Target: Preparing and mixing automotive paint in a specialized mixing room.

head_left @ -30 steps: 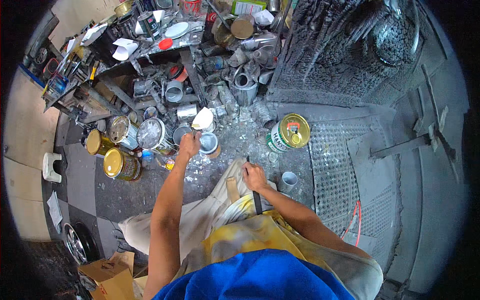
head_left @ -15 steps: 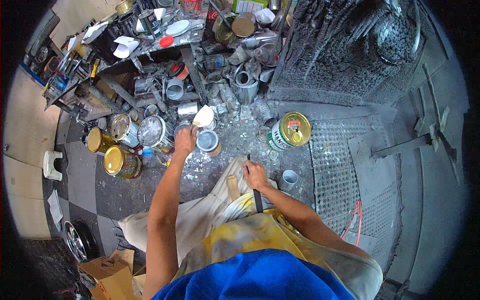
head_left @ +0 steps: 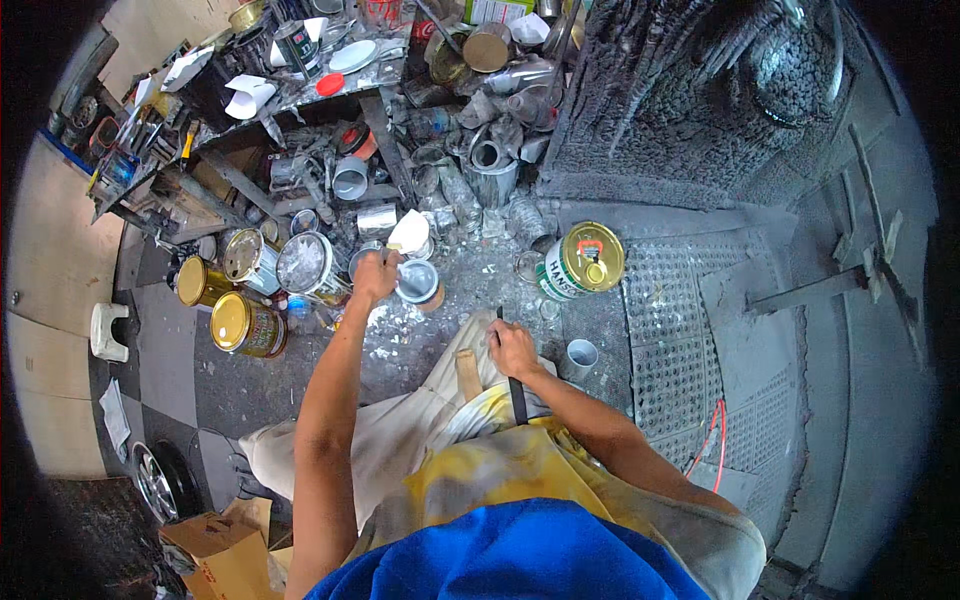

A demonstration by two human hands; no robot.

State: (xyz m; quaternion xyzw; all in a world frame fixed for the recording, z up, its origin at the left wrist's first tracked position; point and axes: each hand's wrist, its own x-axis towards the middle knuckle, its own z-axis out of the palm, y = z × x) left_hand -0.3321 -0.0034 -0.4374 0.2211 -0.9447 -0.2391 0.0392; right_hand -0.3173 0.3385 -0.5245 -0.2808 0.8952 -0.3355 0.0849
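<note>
My left hand (head_left: 376,275) reaches forward with its fingers closed at the near rim of a grey cup (head_left: 362,254); the hand hides most of that cup. Just to its right stands an open can of grey paint (head_left: 418,284), and behind that a white cup-like container (head_left: 409,234). Over my lap, my right hand (head_left: 513,350) is closed round a long, flat black stick (head_left: 518,402), whose far end pokes out past the fingers. Beside it, a light wooden handle (head_left: 468,374) lies against my trousers. A small grey cup (head_left: 580,356) is on the floor right of my right hand.
A green and white lidded can (head_left: 584,262) stands ahead on the right. Gold-lidded cans (head_left: 247,325) and a paint-smeared bucket (head_left: 304,266) are at left. A cluttered bench (head_left: 330,92) runs behind. Perforated mats (head_left: 672,325) and a red hose (head_left: 721,440) lie at right.
The view has shifted very slightly. My left hand stays at the grey cup with little movement, and my right hand keeps hold of the black stick.
</note>
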